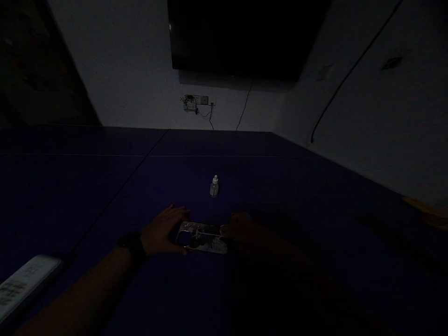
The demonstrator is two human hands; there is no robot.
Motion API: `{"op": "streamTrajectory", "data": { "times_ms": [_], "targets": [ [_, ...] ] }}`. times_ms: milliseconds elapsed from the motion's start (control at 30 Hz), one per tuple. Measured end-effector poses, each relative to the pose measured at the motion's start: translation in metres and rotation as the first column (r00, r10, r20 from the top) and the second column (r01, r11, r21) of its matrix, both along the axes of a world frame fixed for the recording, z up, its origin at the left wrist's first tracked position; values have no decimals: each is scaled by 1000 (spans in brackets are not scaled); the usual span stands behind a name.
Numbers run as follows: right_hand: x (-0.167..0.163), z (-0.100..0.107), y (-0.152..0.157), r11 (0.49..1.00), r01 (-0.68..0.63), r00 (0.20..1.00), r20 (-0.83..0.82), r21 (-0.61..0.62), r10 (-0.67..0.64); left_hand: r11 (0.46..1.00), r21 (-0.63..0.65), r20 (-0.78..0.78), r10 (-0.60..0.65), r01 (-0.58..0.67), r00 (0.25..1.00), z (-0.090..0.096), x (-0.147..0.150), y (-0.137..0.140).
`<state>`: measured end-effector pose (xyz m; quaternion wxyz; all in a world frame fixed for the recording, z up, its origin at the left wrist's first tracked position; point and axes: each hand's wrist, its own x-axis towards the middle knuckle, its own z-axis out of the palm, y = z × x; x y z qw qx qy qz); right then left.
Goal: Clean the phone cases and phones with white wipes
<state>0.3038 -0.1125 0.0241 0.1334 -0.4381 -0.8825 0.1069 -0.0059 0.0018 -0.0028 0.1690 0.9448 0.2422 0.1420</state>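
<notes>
A patterned phone case lies flat on the blue surface, its large camera cutout towards the left. My left hand, with a dark band at the wrist, braces the case's left end, thumb along the near edge and fingers by the far edge. My right hand is closed over the right end of the case. Something small and pale shows at its fingertips, too dark to name. Beyond the case a small clear dropper bottle with a white top stands upright.
A white power strip lies at the left front on the blue surface. A yellowish object lies at the far right. Sockets with cables and a dark screen are on the back wall. The room is very dim.
</notes>
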Motion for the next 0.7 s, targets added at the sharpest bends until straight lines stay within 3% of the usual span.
{"op": "streamTrajectory", "data": {
  "times_ms": [100, 300, 533, 700],
  "targets": [
    [-5, 0, 5, 999, -36, 999, 35, 23, 35, 1000, -25, 0, -6, 6, 1000, 2, 1, -1],
    [-1, -1, 1, 998, 67, 997, 30, -8, -66, 999, -36, 7, -10, 10, 1000, 4, 2, -2],
    [-3, -5, 6, 1000, 0, 999, 47, 23, -1, 1000, -25, 40, -17, 18, 999, -1, 0, 0],
    [-1, -10, 4, 996, 80, 997, 18, 31, -81, 1000, -14, 38, -16, 16, 999, 0, 1, -1]
  ]
}}
